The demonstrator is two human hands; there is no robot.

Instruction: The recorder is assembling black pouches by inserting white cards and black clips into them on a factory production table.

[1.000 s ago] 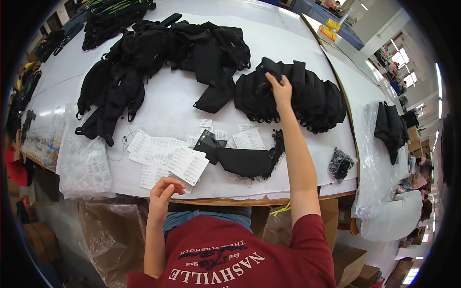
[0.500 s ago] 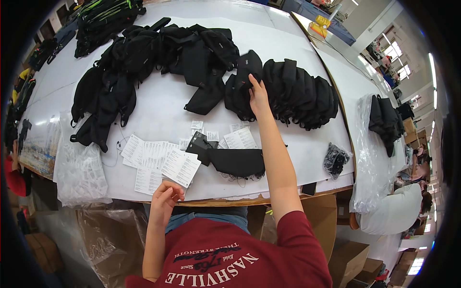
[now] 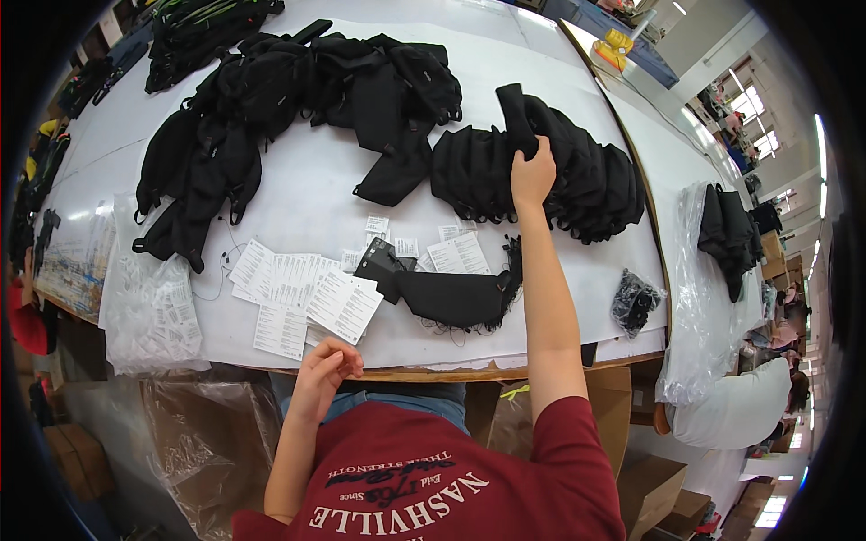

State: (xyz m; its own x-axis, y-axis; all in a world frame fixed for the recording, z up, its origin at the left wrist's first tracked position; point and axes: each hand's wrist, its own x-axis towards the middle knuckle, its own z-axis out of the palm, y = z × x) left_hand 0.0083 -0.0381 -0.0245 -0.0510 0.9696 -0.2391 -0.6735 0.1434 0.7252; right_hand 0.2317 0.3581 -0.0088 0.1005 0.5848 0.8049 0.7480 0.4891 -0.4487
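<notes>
Over on the left of the bench (image 3: 298, 194) sat a clear plastic bag of tags (image 3: 149, 307), then a fan of white paper tags (image 3: 302, 293) near the front edge. The left hand (image 3: 327, 371) hung just off that edge, fingers loosely curled, holding nothing as far as I could tell, though the view down there was warped.

In the middle lay a flat black pouch (image 3: 446, 296) with a frayed end, and behind it a loose heap of black bags (image 3: 271, 99).

Further right, the right hand (image 3: 532, 173) had its grip pinched shut on one black bag (image 3: 516, 115), lifted upright out of the neat row of stacked bags (image 3: 550, 176). To do that pull well, I'd say lift straight up so the neighbours don't topple, then bring it to the tags.

Compared with half a second back, that bag had come up higher and stood clear of the row, while the left hand had barely moved.
</notes>
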